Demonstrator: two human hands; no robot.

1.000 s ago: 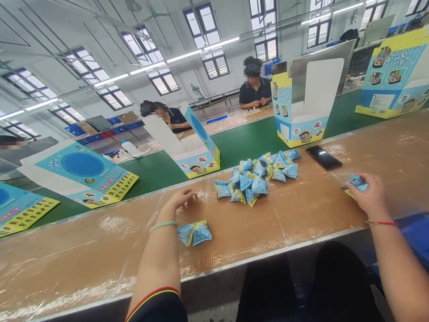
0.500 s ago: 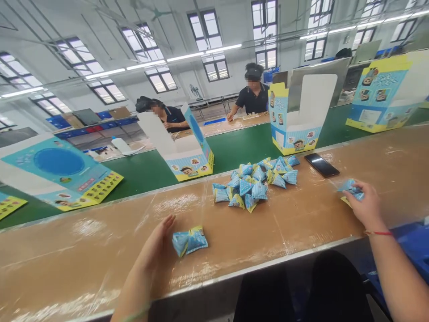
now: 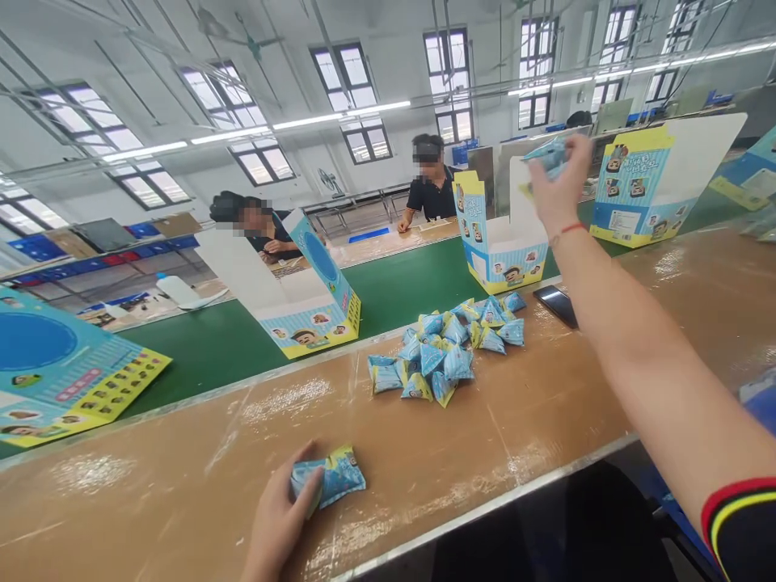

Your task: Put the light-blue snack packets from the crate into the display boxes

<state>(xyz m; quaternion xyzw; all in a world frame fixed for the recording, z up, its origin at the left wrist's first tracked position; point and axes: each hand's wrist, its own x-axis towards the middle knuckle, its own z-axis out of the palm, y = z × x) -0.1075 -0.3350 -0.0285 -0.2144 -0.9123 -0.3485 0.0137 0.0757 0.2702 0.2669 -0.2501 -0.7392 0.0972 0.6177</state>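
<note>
Your left hand (image 3: 276,517) rests on the desk (image 3: 151,485), fingers closed over the left end of a pair of blue packets (image 3: 336,477), so it is grasping them. The pair lies flat, nearer to you than the pile of packets (image 3: 445,352) and to its left, close to the desk's front edge. Its long axis runs along that edge, and the free end points right, toward the pile.

Your right hand (image 3: 561,190) is up in the air, beyond the pile and to its right. It is clenched on a small bunch of packets (image 3: 546,153); how many I cannot tell.

Below that hand, just past the pile on the green belt (image 3: 412,275), an open box (image 3: 506,259) stands mouth up with its flap upright. A phone (image 3: 556,305) lies flat just right of the pile.
</note>
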